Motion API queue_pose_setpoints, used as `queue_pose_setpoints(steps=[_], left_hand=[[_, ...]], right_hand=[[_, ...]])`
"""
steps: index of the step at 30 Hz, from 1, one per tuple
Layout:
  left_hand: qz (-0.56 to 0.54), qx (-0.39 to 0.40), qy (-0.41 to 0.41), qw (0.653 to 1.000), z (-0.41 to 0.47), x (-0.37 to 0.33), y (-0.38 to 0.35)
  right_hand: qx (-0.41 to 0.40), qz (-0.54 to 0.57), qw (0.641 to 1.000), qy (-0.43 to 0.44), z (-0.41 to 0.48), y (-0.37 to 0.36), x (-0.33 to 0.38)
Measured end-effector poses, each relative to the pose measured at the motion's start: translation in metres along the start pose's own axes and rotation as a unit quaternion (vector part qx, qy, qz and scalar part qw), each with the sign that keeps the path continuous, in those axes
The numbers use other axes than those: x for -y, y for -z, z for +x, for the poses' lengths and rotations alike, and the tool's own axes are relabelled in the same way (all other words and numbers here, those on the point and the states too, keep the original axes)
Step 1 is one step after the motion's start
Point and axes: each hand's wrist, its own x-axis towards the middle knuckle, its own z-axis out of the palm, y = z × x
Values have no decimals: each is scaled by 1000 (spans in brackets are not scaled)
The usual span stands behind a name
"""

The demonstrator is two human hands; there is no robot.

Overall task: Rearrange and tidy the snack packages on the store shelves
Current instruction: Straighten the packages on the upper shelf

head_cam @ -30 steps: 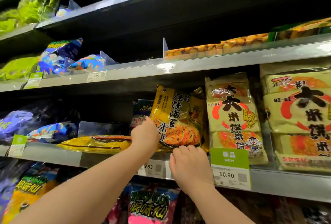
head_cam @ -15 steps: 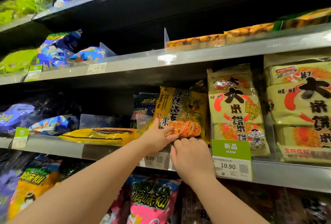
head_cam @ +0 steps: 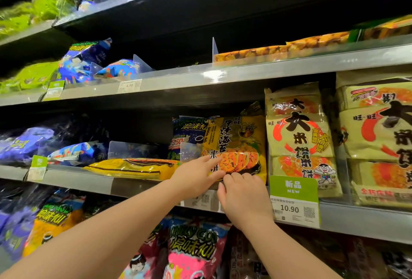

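We press the straight fingers of our left hand (head_cam: pixel 196 176) on the front of the yellow bag (head_cam: pixel 240 136), which stands on the shelf (head_cam: pixel 78 177) just beyond them, probably to keep it upright, while the fingers of our right hand (head_cam: pixel 244 196) curl at its lower edge, and we cannot tell whether they grip it.

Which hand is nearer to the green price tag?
Right. The right hand is beside the green price tag; the left hand is farther left, touching the standing yellow packet.

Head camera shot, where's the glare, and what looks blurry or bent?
Head view: glare whitens the price label on the upper shelf rail; the green packages at top left are smeared; the bay above is nearly black; the wide-angle lens bends the shelf lines.
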Motion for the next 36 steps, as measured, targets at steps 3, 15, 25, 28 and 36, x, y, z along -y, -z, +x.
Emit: queue_pose_setpoints(steps=[3, 15, 25, 28, 36], left_hand=[[33, -49, -26, 998, -15, 12, 2], [100, -246, 69, 962, -46, 78, 69], [48, 106, 275, 954, -53, 141, 58], [85, 114, 282, 949, -49, 158, 62], [-114, 57, 335, 933, -56, 172, 50]], right_hand=[[-1, -2, 1000, 2, 1, 1, 0], [-3, 3, 1000, 11, 1, 2, 0], [5, -6, 1000, 12, 1, 2, 0], [9, -10, 1000, 13, 1, 2, 0], [4, -12, 1000, 18, 1, 6, 1]])
